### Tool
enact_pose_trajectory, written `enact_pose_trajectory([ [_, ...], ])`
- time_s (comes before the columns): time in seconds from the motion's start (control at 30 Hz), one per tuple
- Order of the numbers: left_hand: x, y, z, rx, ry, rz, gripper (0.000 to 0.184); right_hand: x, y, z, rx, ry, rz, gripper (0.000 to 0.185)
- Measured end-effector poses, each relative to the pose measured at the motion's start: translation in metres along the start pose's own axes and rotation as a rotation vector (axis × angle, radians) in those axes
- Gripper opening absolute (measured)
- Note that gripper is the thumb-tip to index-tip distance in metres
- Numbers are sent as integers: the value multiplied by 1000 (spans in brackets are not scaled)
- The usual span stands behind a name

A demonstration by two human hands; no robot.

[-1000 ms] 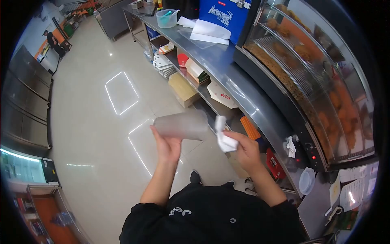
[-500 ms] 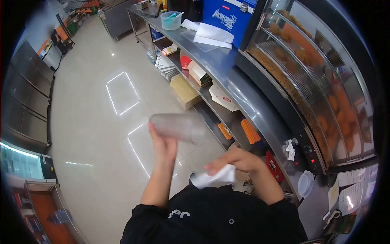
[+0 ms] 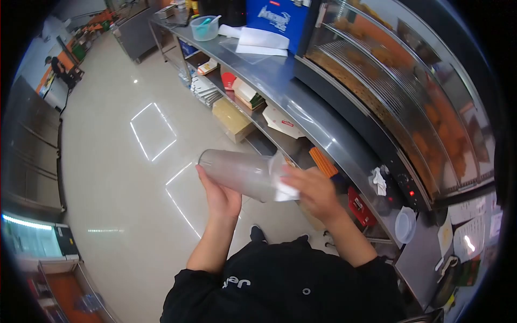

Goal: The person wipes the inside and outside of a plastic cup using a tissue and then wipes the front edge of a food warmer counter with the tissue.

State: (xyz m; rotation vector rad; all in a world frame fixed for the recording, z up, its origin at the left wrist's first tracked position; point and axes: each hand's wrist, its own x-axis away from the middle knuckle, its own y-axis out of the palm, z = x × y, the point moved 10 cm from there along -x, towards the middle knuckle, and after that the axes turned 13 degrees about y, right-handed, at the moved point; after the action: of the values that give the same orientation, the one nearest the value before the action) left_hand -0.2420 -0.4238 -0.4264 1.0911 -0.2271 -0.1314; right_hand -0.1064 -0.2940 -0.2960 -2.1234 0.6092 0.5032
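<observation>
A translucent greyish cylindrical container (image 3: pixel 234 171) lies nearly sideways in the air in front of me. My left hand (image 3: pixel 221 195) holds it from below near its left end, thumb at the rim. At its right end my right hand (image 3: pixel 313 192) presses a white tissue (image 3: pixel 282 183) against the container. The fingers of that hand are slightly blurred, and part of the tissue is hidden behind them.
A steel counter (image 3: pixel 312 116) runs along the right, with a glass food warmer (image 3: pixel 398 97), a blue box (image 3: pixel 274 21) and a plastic tub (image 3: pixel 204 29). Cartons fill the shelves below. A person (image 3: pixel 59 70) stands far back left.
My right hand has come up from near my body with the tissue, which now touches the container's right end. The container tilts slightly more downward to the right. The view has shifted a little.
</observation>
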Motion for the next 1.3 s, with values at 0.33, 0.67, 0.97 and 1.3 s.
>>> enact_pose_trajectory([
  [0.33, -3, -48, -37, -114, -222, 116, 54, 55, 57, 2, 332, 47, -597, 43],
  [0.67, -3, -20, 14, 65, -95, 63, 56, 32, 91, 87, -1021, 859, -99, 39],
  [0.97, -13, -26, 80, -98, 396, -120, 53, 74, 171, 36, -1548, 1358, -675, 24],
  [1.3, -18, -69, 80, 21, 250, 112, 52, 33, 132, 71, -1427, 1059, -250, 30],
])
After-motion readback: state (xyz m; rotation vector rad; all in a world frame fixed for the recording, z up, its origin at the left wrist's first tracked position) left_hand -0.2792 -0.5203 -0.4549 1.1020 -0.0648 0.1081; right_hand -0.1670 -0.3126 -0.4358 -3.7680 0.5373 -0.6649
